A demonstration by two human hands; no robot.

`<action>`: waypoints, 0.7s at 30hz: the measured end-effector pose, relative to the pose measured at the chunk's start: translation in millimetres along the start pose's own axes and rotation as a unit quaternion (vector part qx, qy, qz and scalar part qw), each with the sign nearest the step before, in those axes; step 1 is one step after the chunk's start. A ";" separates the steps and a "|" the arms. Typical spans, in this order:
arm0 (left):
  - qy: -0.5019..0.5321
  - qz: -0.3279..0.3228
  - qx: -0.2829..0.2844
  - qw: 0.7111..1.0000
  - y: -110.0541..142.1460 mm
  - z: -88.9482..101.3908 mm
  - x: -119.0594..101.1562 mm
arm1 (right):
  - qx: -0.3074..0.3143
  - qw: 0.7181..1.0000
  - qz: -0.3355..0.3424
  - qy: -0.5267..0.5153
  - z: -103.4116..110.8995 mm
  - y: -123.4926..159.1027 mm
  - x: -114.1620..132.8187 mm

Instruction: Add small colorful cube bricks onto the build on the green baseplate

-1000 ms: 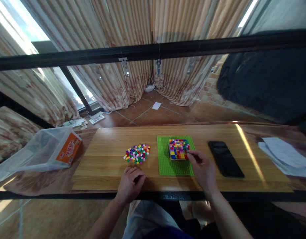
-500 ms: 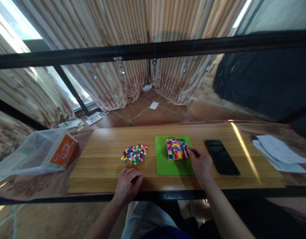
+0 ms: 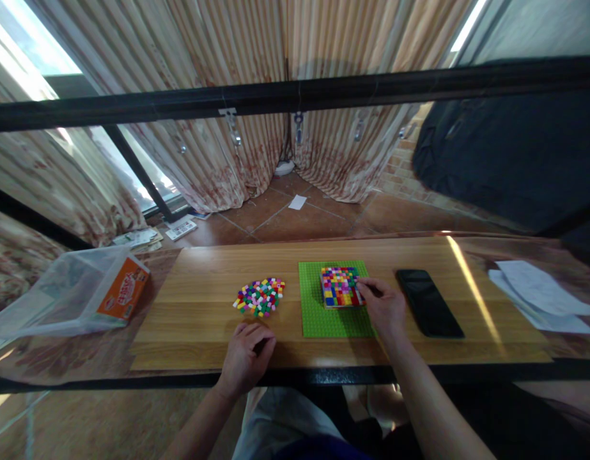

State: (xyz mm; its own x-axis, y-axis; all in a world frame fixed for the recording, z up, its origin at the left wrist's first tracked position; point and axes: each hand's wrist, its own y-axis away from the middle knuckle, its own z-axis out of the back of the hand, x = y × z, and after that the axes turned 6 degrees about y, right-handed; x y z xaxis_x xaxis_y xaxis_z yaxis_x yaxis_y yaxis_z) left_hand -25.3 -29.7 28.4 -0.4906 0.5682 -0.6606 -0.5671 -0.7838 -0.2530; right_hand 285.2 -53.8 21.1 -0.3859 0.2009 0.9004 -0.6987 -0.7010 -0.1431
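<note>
A square block of small multicoloured bricks (image 3: 339,285) stands on a green baseplate (image 3: 318,316) on the wooden table (image 3: 203,306). My right hand (image 3: 383,306) rests at the block's right edge, its fingers pinched against the upper right side. Whether a brick sits between the fingertips is too small to tell. A loose pile of small coloured bricks (image 3: 259,296) lies to the left of the baseplate. My left hand (image 3: 249,354) sits curled on the table just in front of that pile, with nothing visible in it.
A black phone (image 3: 429,301) lies right of the baseplate. White papers (image 3: 539,294) lie at the far right. A clear plastic bin with an orange box (image 3: 84,291) sits at the left. A black bar (image 3: 295,92) crosses above, with curtains and a tiled floor behind.
My right hand has slid slightly up and left along the brick block's right edge. The left hand has stayed in place. The view shifted a little.
</note>
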 end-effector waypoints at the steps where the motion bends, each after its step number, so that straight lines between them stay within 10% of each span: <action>1: 0.000 -0.001 0.000 1.000 -0.1 0.0 -0.2 | -0.001 1.000 -0.007 -0.012 -0.7 -0.7 0.2; 21: -0.008 -0.001 0.005 1.000 0.1 -0.7 -0.1 | -0.014 0.999 -0.036 0.004 1.5 -2.4 16.6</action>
State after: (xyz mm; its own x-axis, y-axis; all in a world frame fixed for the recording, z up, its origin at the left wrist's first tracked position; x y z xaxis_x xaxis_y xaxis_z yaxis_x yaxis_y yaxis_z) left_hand -24.9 -30.0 28.0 -0.5003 0.5733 -0.6488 -0.5745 -0.7804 -0.2466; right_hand 281.4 -49.8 37.1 -0.3400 0.2557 0.9050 -0.7409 -0.6656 -0.0903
